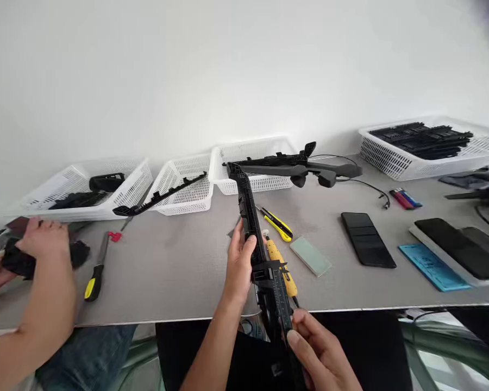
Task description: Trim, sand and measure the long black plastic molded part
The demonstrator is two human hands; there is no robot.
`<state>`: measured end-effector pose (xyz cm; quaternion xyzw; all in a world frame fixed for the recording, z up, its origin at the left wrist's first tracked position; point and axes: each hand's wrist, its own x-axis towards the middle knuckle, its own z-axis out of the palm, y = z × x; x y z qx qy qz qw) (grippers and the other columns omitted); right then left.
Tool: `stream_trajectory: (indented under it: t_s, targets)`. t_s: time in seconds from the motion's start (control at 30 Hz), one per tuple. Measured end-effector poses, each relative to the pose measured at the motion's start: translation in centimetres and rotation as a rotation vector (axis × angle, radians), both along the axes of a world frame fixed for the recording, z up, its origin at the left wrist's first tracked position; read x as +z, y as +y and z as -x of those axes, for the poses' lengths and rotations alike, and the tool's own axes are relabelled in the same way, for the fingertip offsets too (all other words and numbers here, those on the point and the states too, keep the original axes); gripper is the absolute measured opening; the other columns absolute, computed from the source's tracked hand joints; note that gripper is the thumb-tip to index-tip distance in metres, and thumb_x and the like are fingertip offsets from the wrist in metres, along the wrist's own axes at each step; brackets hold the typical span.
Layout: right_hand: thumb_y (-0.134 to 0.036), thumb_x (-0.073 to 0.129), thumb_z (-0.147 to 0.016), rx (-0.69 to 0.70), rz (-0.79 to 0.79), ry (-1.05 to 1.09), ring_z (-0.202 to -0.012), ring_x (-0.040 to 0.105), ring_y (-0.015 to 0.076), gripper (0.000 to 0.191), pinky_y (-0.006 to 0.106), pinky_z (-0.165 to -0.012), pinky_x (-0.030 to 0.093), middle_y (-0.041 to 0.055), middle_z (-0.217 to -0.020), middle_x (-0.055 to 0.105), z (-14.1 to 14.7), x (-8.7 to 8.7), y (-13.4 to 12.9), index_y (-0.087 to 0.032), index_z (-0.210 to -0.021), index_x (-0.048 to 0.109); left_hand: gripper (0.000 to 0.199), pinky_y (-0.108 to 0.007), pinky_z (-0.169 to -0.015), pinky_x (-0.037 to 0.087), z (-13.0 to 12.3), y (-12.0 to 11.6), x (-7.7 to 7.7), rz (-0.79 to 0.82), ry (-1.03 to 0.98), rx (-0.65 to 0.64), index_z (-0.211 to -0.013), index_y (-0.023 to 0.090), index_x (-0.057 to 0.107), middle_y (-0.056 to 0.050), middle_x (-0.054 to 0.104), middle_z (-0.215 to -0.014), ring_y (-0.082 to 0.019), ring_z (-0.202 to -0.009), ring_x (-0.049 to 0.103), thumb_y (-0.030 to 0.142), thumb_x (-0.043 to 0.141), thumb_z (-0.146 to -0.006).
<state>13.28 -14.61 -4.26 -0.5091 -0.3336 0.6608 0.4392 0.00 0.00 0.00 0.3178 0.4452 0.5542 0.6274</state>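
Note:
My left hand [239, 266] is wrapped round a long black plastic part [248, 212], held upright over the table's front edge. In my right hand [320, 347] is a black caliper [281, 293], pinched between thumb and fingers near its lower end. The caliper's jaws lie across the black part, just below my left thumb. Right behind the caliper, a yellow handled tool [275, 252] lies on the table. A yellow cutter knife [277, 224] and a pale green block [311, 256] lie to its right.
White baskets [187, 208] with black parts stand along the wall. Phones [368, 239] and a blue case [432, 266] lie at right. At left another person's hands [44, 239] handle a dark part beside a screwdriver [98, 271].

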Motion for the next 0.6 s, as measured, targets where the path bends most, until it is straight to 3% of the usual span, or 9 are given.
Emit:
stream_trajectory:
  t_s: [0.23, 0.4, 0.6]
  targets:
    - [-0.076, 0.068, -0.092, 0.030, 0.029, -0.035, -0.054, 0.028, 0.0075, 0.056, 0.017, -0.042, 0.028, -0.0036, -0.075, 0.045, -0.7, -0.1, -0.3, -0.021, -0.094, 0.068, 0.069, -0.037, -0.092, 0.060, -0.1, 0.2, -1.0, -0.040, 0.021, 0.034, -0.157, 0.030, 0.054, -0.007, 0.079, -0.114, -0.025, -0.102, 0.076, 0.045, 0.077, -0.094]
    - [-0.075, 0.067, -0.093, 0.054, -0.002, -0.019, -0.054, 0.026, 0.0074, 0.055, 0.017, -0.041, 0.029, -0.0038, -0.073, 0.046, -0.4, 0.6, -0.2, -0.021, -0.091, 0.068, 0.067, -0.036, -0.093, 0.060, 0.2, 0.1, -1.1, -0.049, 0.017, 0.031, -0.158, 0.032, 0.052, -0.006, 0.078, -0.119, -0.024, -0.106, 0.075, 0.043, 0.075, -0.096]
    - [-0.072, 0.063, -0.098, 0.117, -0.013, -0.030, -0.052, 0.029, 0.0069, 0.050, 0.016, -0.041, 0.031, -0.0063, -0.073, 0.041, -0.3, 0.2, -0.2, -0.022, -0.096, 0.064, 0.065, -0.036, -0.096, 0.059, 0.3, -0.1, -1.0, -0.064, 0.025, 0.025, -0.157, 0.033, 0.054, -0.007, 0.077, -0.122, -0.024, -0.106, 0.074, 0.043, 0.074, -0.096]
